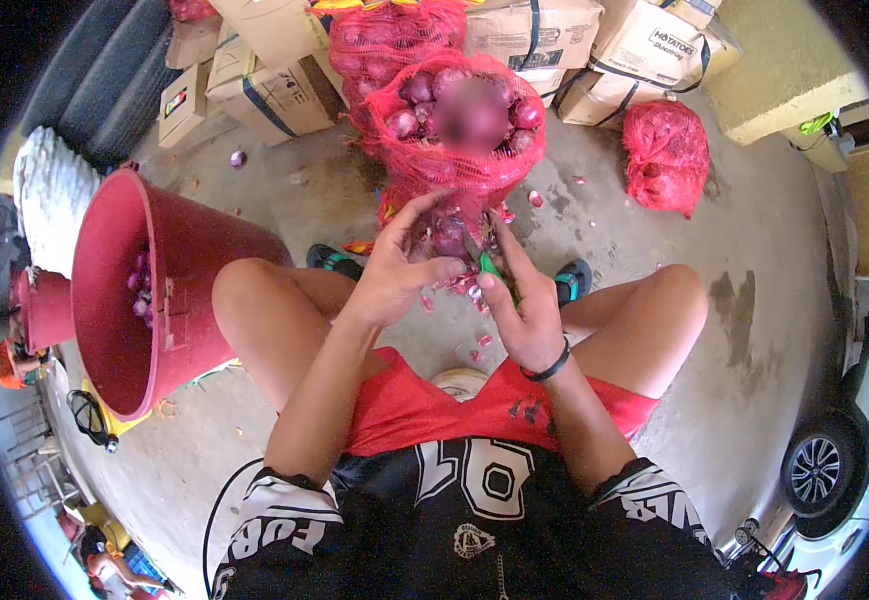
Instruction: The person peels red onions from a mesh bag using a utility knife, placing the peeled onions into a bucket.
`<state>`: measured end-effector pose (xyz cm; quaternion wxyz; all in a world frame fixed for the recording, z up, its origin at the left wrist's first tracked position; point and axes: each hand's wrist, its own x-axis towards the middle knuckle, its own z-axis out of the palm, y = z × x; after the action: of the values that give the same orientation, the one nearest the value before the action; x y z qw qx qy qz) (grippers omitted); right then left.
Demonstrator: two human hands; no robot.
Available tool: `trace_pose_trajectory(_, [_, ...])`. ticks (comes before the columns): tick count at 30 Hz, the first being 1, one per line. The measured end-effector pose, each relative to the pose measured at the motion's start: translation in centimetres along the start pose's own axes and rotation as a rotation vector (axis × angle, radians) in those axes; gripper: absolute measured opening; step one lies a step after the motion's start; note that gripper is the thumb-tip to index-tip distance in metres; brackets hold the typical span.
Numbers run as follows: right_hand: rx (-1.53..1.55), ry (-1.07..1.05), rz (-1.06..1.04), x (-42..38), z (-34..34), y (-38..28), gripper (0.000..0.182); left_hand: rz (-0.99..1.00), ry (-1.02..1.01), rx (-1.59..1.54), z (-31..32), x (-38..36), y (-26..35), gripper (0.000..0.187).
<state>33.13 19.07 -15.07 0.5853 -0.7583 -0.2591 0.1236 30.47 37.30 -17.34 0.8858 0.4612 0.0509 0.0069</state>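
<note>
My left hand (400, 265) is closed around a red onion (447, 236) in front of the mesh sack. In my right hand (527, 305) there is a small knife with a green handle (489, 266); its blade reaches up against the onion's right side. A black band circles my right wrist. Just beyond both hands stands an opened red mesh sack (425, 165) full of red onions, partly blurred on top. Pieces of onion skin (475, 292) lie scattered on the floor below my hands.
To the left, a large red tub (155, 300) lies tipped with onions inside (141, 285). Behind are another onion sack (385, 40) and cardboard boxes (275, 90). A tied red mesh bag (665, 155) sits at right. A car wheel (817, 470) shows at far right.
</note>
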Motion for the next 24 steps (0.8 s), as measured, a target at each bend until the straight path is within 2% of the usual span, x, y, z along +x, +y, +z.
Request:
trace_pose_trajectory(4, [-0.031,-0.028,0.011,0.1,-0.3,-0.4,0.058,0.037,0.000,0.005,0.0,-0.2,-0.2,0.077])
trace_pose_trajectory(10, [-0.111,0.009,-0.065,0.0,-0.4,0.1,0.050,-0.024,-0.030,-0.055,-1.1,-0.2,-0.8,0.063])
trace_pose_trajectory(16, [-0.127,0.052,-0.132,-0.1,-0.3,0.6,0.047,-0.185,-0.047,-0.240,-0.6,-0.4,0.1,0.052])
trace_pose_trajectory(19, [-0.103,0.091,-0.142,0.0,0.0,1.1,0.047,-0.093,-0.047,-0.092,-1.1,-0.2,-0.9,0.047])
trace_pose_trajectory(22, [0.034,0.085,-0.026,-0.3,0.1,1.0,0.047,0.087,-0.085,0.254,-1.7,0.1,-0.8,0.045])
trace_pose_trajectory(24, [-0.006,0.098,-0.083,-0.3,0.2,1.5,0.047,-0.074,-0.065,0.063,-1.5,0.0,-0.3,0.046])
